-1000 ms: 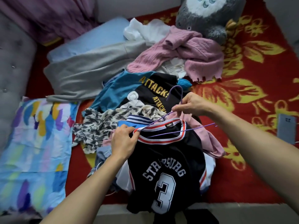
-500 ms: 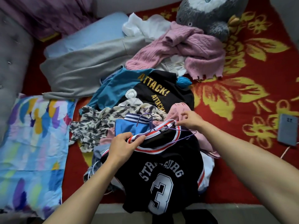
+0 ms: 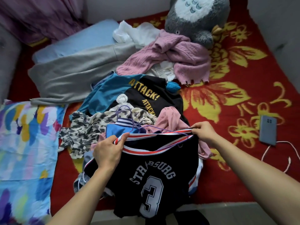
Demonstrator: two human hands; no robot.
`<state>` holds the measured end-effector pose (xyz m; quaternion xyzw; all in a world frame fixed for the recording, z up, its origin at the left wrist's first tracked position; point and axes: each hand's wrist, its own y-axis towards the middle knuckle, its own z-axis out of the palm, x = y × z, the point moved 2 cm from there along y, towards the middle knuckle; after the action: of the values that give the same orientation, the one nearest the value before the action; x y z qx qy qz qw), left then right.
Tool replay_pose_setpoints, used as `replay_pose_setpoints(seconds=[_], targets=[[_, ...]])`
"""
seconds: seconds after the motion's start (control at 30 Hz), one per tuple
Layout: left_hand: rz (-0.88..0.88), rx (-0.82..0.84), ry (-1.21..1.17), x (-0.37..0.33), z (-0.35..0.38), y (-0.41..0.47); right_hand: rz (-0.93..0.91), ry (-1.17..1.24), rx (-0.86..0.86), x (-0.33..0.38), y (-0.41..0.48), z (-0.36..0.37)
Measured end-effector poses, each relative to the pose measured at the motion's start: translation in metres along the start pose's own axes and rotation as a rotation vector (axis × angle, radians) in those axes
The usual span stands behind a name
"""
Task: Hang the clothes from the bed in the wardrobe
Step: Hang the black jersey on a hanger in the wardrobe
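A black jersey [image 3: 155,172] with a white number 3 and a red-white striped collar lies at the bed's near edge. My left hand [image 3: 110,150] pinches the collar's left end. My right hand [image 3: 204,132] grips the collar's right end, and the collar is stretched wide between them. A thin purple hanger [image 3: 129,117] sits inside the neck opening, its hook sticking up past the collar. Behind it lies a pile of clothes: a camouflage top [image 3: 84,127], a black ATTACK shirt [image 3: 146,95], a pink knit sweater [image 3: 178,57] and a grey garment [image 3: 73,73].
A red blanket with yellow flowers [image 3: 235,95] covers the bed. A grey plush toy [image 3: 199,18] sits at the far side. A phone [image 3: 268,129] with a white cable lies at the right. A colourful pillow [image 3: 27,143] is on the left.
My right hand let go of the hanger and took the collar's right end. The hanger now sits inside the neck opening, and both hands have pulled the collar wide.
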<state>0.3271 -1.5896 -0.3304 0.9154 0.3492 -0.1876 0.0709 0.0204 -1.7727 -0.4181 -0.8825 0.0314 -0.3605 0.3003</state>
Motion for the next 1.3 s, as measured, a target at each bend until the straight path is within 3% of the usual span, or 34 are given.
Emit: replay_pose_setpoints(seconds=[0.17, 0.27, 0.3, 0.43, 0.5, 0.6, 0.7, 0.83, 0.9, 1.03, 1.13, 1.2, 1.3], targets=[[0.069, -0.158, 0.087, 0.003, -0.019, 0.012, -0.122, -0.273, 0.375, 0.017, -0.017, -0.013], [0.172, -0.206, 0.133, 0.001, -0.028, 0.017, -0.193, -0.476, 0.427, 0.027, -0.027, -0.010], [0.207, -0.209, 0.150, -0.001, -0.031, 0.017, -0.199, -0.413, 0.427, 0.030, -0.028, -0.010], [0.378, -0.206, 0.250, -0.008, -0.030, 0.012, 0.042, 0.272, 0.411, 0.046, -0.026, -0.020], [0.450, -0.161, 0.228, -0.018, -0.028, 0.004, 0.080, 0.360, 0.300, 0.054, -0.026, -0.020], [0.419, 0.030, 0.109, -0.040, -0.023, -0.009, 0.003, 0.294, 0.085, 0.062, -0.030, -0.009], [0.288, 0.232, -0.044, -0.051, -0.010, -0.014, -0.075, 0.278, 0.021, 0.066, -0.034, 0.002], [0.224, 0.231, -0.193, -0.038, -0.013, -0.008, -0.217, -0.196, -0.010, 0.057, -0.032, -0.016], [0.212, 0.263, -0.282, -0.028, -0.020, -0.005, -0.192, -0.373, 0.013, 0.043, -0.028, -0.030], [0.223, 0.368, -0.421, -0.036, -0.034, -0.013, 0.016, -0.272, 0.060, 0.029, -0.023, -0.041], [0.217, 0.429, -0.490, -0.050, -0.035, -0.021, 0.020, -0.335, -0.005, 0.027, -0.019, -0.036], [0.206, 0.511, -0.472, -0.053, -0.035, -0.022, 0.031, -0.137, 0.012, 0.032, -0.020, -0.027], [0.172, 0.669, -0.391, -0.054, -0.036, -0.022, 0.226, 0.606, 0.228, 0.053, -0.022, -0.023]])
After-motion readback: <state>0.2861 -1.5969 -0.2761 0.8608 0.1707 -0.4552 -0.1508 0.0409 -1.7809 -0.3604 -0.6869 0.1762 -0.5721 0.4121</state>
